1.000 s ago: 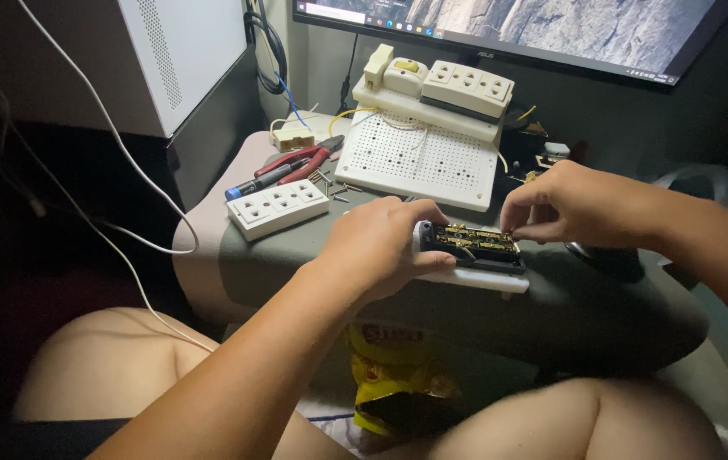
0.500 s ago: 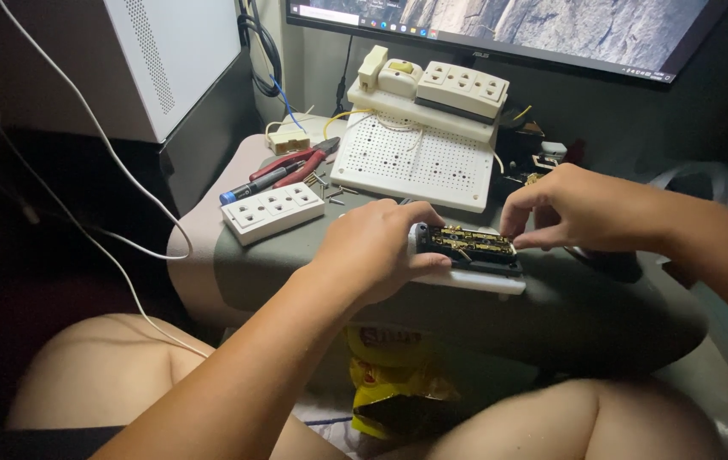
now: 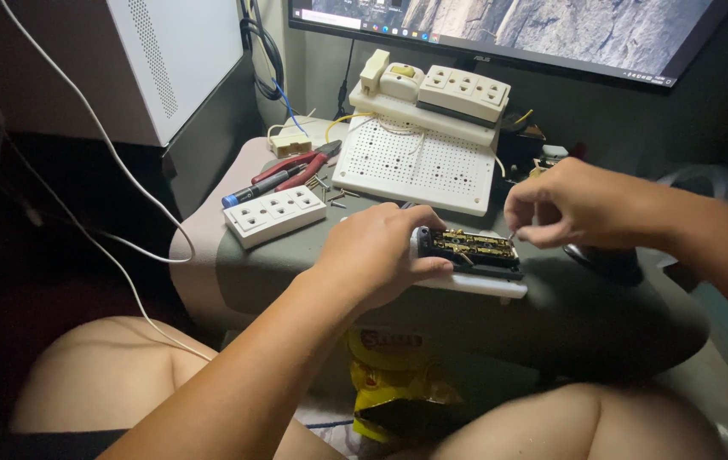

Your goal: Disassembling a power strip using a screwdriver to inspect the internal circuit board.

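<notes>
The left hand (image 3: pixel 372 255) grips the opened power strip (image 3: pixel 473 250) steady on the desk (image 3: pixel 585 315) while, at its 3 o'clock, the right hand (image 3: pixel 564 203) pinches a tiny part, too small to identify.

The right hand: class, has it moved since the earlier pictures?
Yes. The right hand has lifted slightly up and away from the opened socket strip, judged against the white perforated board behind.

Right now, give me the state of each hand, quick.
Left hand: closed around the end of the opened power strip, holding it on the padded surface.
Right hand: fingertips pinched at the strip's far end; anything held is too small to tell.
</notes>
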